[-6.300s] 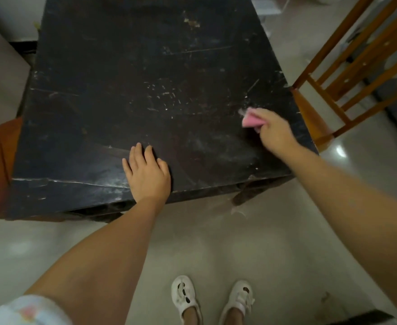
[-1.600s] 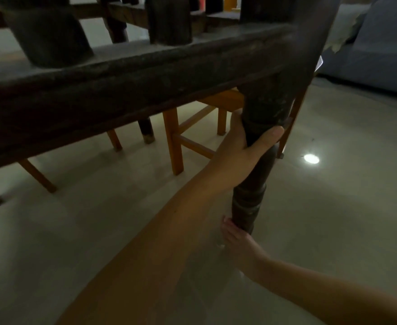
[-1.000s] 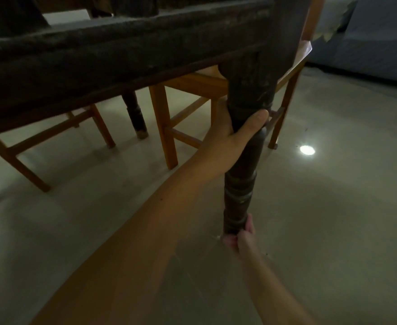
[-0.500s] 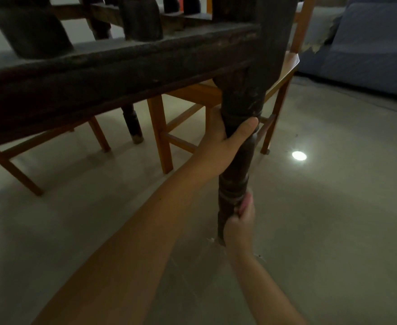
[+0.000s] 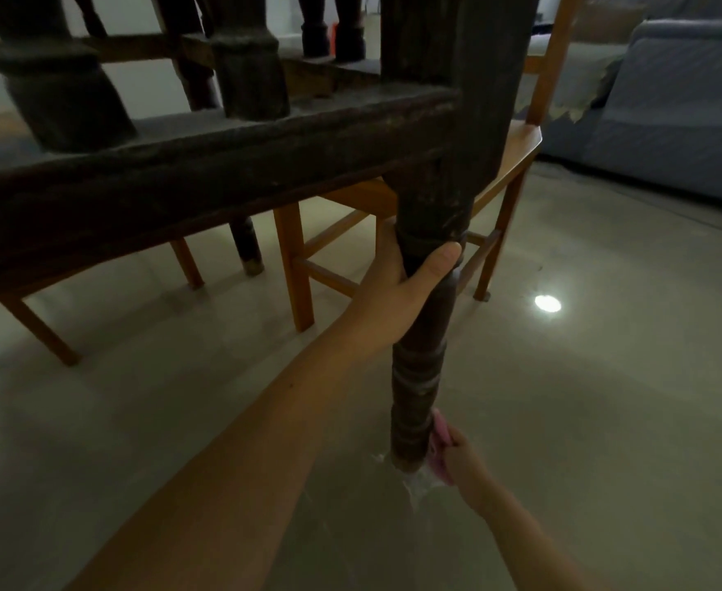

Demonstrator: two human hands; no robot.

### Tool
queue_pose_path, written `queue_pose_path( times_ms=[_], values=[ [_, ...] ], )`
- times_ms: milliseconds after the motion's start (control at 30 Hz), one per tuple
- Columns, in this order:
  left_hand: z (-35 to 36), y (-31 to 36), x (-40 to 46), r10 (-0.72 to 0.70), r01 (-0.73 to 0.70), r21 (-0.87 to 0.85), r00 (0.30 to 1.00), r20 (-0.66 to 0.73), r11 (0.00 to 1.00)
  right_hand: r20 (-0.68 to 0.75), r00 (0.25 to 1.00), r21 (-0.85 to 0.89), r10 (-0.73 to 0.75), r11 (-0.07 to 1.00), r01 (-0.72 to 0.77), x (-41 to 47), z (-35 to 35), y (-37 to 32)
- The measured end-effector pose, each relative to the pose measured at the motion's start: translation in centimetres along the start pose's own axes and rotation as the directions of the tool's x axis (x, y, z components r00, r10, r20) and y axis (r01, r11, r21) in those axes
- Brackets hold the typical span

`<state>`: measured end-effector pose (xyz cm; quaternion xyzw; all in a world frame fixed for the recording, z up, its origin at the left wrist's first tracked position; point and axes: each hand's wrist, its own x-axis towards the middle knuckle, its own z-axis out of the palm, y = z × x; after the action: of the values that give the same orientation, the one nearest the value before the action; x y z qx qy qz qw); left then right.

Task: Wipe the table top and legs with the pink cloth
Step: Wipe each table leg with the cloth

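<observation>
I look from low down, under the dark wooden table. Its near turned leg runs down the middle of the view to the floor. My left hand is wrapped around the upper part of this leg, thumb across the front. My right hand holds the pink cloth pressed against the right side of the leg's foot. Only a small fold of the cloth shows beside the leg. The table's dark lower rail crosses the upper left.
An orange wooden chair stands just behind the leg, with another chair's legs at the left. A second dark table leg stands further back. A grey sofa fills the upper right. The pale floor is glossy.
My right hand with the cloth has slid down the leg from its lower middle to the foot. My left hand keeps its grip higher up.
</observation>
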<state>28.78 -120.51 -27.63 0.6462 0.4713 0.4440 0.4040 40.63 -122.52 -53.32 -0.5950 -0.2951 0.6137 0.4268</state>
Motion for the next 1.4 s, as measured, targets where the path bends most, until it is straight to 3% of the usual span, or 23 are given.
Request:
queue_pose_path(
  times_ms=[100, 233, 400, 567, 633, 700, 767, 833, 900, 967, 1033, 1100, 1200, 1267, 1333, 1400],
  values=[
    [0.0, 0.1, 0.0, -0.003, 0.003, -0.027, 1.0, 0.002, 1.0, 0.042, 0.998, -0.067, -0.053, 0.996, 0.056, -2.0, 0.9, -5.4],
    [0.0, -0.3, 0.1, 0.018, -0.018, -0.041, 1.0, -0.003, 0.999, 0.175, 0.943, 0.041, -0.283, 0.959, 0.281, -4.4, 0.0, -13.1],
    [0.1, 0.1, -0.1, 0.0, 0.0, -0.029, 1.0, 0.002, 1.0, 0.204, 0.972, -0.131, -0.115, 0.981, 0.144, -4.7, 1.0, -12.1],
    [0.0, 0.4, -0.2, -0.036, 0.036, -0.021, 0.999, 0.01, 0.999, 0.006, 0.999, -0.032, 0.048, 0.998, -0.048, -2.8, 1.4, -0.9],
    [0.0, 0.5, -0.3, -0.04, 0.04, -0.022, 0.999, 0.013, 0.999, -0.094, 0.995, 0.033, 0.025, 0.999, -0.022, -2.5, 3.1, 1.5],
    [-0.1, 0.5, -0.3, -0.039, 0.039, -0.026, 0.999, 0.017, 0.999, -0.185, 0.982, 0.055, -0.036, 0.997, 0.047, -3.3, 4.9, 0.4],
    [-0.2, 0.5, -0.4, -0.035, 0.036, -0.041, 0.999, 0.022, 0.999, -0.202, 0.979, 0.266, 0.03, 0.964, 0.026, -4.8, 6.8, -3.2],
    [-0.2, 0.6, -0.5, -0.02, 0.021, -0.04, 0.999, 0.026, 0.999, -0.227, 0.97, 0.379, -0.081, 0.91, 0.165, -6.7, 7.9, -6.8],
    [-0.3, 0.6, -0.6, -0.015, 0.016, -0.021, 0.999, 0.035, 1.0, -0.307, 0.872, 0.206, -0.381, 0.868, 0.452, -9.0, 8.6, -9.0],
    [-0.3, 0.7, -0.6, -0.02, 0.021, -0.023, 0.999, 0.045, 1.0, -0.288, 0.681, -0.056, -0.673, 0.722, 0.69, -10.6, 9.3, -9.5],
    [-0.4, 0.7, -0.6, -0.029, 0.031, -0.038, 0.998, 0.051, 0.999, -0.272, 0.575, -0.238, -0.771, 0.633, 0.736, -10.9, 9.9, -8.4],
    [-0.4, 0.7, -0.6, -0.053, 0.056, -0.05, 0.997, 0.061, 0.997, -0.23, 0.552, -0.371, -0.801, 0.597, 0.712, -10.3, 9.4, -6.5],
    [-0.5, 0.7, -0.5, -0.076, 0.079, -0.04, 0.994, 0.074, 0.996, -0.256, 0.705, -0.42, -0.662, 0.733, 0.536, -8.2, 7.0, -3.6],
    [-0.5, 0.6, -0.4, -0.062, 0.067, -0.055, 0.995, 0.084, 0.996, -0.248, 0.782, -0.312, -0.572, 0.811, 0.495, -7.5, 6.3, -3.5],
    [-0.5, 0.6, -0.4, -0.046, 0.052, -0.063, 0.995, 0.094, 0.997, -0.266, 0.76, -0.222, -0.593, 0.805, 0.55, -8.2, 6.7, -6.3],
    [-0.6, 0.4, -0.3, -0.016, 0.021, -0.058, 0.996, 0.09, 0.998, -0.201, 0.644, -0.259, -0.738, 0.674, 0.692, -9.4, 6.8, -10.5]
  ],
)
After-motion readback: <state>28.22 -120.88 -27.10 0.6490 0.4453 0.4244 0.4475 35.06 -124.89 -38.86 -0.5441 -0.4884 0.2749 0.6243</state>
